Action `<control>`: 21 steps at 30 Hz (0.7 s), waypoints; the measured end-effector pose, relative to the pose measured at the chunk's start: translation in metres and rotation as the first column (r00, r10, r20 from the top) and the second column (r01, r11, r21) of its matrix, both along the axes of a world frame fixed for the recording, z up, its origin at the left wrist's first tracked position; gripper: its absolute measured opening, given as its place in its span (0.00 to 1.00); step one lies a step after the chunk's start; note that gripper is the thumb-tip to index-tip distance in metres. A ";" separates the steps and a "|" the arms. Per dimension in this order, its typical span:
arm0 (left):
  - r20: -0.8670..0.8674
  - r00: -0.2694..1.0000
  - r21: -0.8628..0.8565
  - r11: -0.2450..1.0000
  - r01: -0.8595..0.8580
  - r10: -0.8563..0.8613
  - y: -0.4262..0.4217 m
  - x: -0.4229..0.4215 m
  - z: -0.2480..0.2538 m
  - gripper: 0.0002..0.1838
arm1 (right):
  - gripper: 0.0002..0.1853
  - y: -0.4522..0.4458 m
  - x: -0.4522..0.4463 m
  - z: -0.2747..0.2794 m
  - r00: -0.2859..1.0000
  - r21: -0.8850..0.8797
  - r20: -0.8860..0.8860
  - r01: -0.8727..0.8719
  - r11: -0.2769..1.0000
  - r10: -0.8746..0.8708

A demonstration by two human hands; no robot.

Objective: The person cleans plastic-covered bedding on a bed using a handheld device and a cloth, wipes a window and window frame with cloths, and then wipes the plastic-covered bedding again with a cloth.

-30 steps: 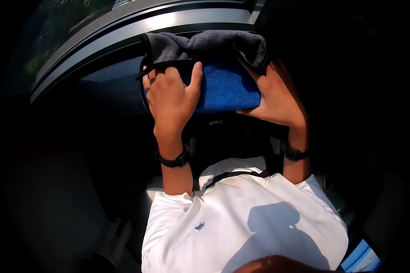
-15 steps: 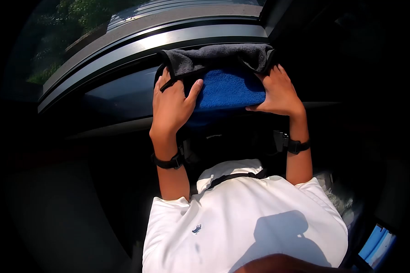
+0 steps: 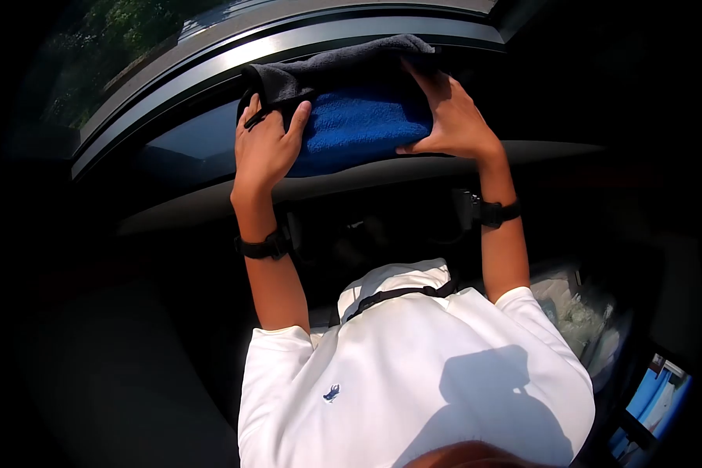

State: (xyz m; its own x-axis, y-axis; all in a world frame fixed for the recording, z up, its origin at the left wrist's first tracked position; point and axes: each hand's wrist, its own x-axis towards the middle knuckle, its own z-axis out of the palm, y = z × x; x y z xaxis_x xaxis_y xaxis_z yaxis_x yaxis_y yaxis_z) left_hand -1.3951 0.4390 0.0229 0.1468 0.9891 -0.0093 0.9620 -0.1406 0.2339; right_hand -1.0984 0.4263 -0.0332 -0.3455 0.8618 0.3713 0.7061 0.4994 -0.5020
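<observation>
A microfiber towel, blue (image 3: pixel 363 121) on one face and grey with a dark edge (image 3: pixel 343 61) along its upper fold, is stretched between my hands below the car window. My left hand (image 3: pixel 269 144) grips its left end, thumb on the blue side, fingers partly behind the grey edge. At the other end my right hand (image 3: pixel 456 117) holds it, with the thumb under the lower blue edge and the fingers up by the grey fold. Some fingertips are hidden by the cloth. Each wrist wears a black strap.
Just beyond the towel runs a door with a silver window trim (image 3: pixel 288 51). Outside the glass are trees (image 3: pixel 109 47). In the lower right are a clear plastic-looking bag (image 3: pixel 577 312) and a blue item (image 3: pixel 649 394). Much of the interior is too dark to make out.
Both hands and the towel have shifted up and left in view. The towel's grey fold now slants up to the right, and more of the plastic-looking bag shows.
</observation>
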 end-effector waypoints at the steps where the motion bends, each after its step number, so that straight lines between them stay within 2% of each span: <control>1: -0.013 1.000 0.049 0.999 -0.008 0.008 0.001 0.001 -0.002 0.40 | 0.69 0.000 0.002 -0.005 0.999 -0.086 -0.021 0.035 0.996 -0.036; 4: 0.001 1.000 0.120 0.992 -0.025 0.025 -0.007 0.005 0.003 0.37 | 0.70 0.003 0.010 -0.005 0.985 -0.120 -0.171 -0.042 0.992 0.021; 7: 0.044 0.998 0.205 0.978 -0.045 0.036 -0.010 0.011 0.003 0.37 | 0.64 0.003 0.013 -0.004 0.993 -0.037 -0.109 -0.049 0.998 0.045; 9: 0.021 0.998 0.179 0.981 -0.070 0.067 -0.009 0.014 0.006 0.37 | 0.61 0.003 0.015 -0.001 0.994 -0.012 -0.087 -0.065 0.998 0.064; 11: 0.020 0.997 0.191 0.978 -0.079 0.076 -0.009 0.013 -0.002 0.37 | 0.50 0.007 0.011 -0.001 0.998 0.025 0.004 -0.056 0.998 0.056; 12: 0.018 0.996 0.199 0.975 -0.094 0.093 -0.008 0.013 -0.002 0.37 | 0.50 0.008 0.009 0.001 0.997 0.034 0.002 -0.072 0.997 0.072; 14: 0.058 0.993 0.257 0.960 -0.116 0.105 -0.011 0.018 -0.001 0.36 | 0.42 0.008 0.005 -0.002 0.998 -0.003 0.054 0.032 0.999 -0.032; 15: 0.085 0.981 0.074 0.981 -0.180 0.174 -0.010 0.019 0.003 0.36 | 0.42 0.006 0.005 -0.005 0.999 -0.005 0.051 0.010 1.000 -0.010; 16: 0.081 0.977 0.076 0.976 -0.202 0.196 -0.008 0.019 -0.003 0.36 | 0.41 0.004 0.005 -0.008 1.000 0.035 0.006 0.016 0.999 -0.016; 18: -0.051 0.966 0.139 0.960 -0.244 0.253 -0.006 0.011 -0.013 0.39 | 0.39 0.006 0.005 -0.013 0.998 0.084 -0.069 -0.008 0.996 0.014; 19: 0.014 0.961 0.149 0.950 -0.274 0.275 -0.010 0.015 -0.015 0.42 | 0.39 0.006 0.005 -0.016 0.998 0.052 -0.059 -0.006 0.999 0.009; 21: -0.022 0.945 0.182 0.931 -0.316 0.326 -0.012 0.020 -0.012 0.43 | 0.37 0.001 0.002 -0.016 1.000 0.006 -0.024 0.000 1.000 0.000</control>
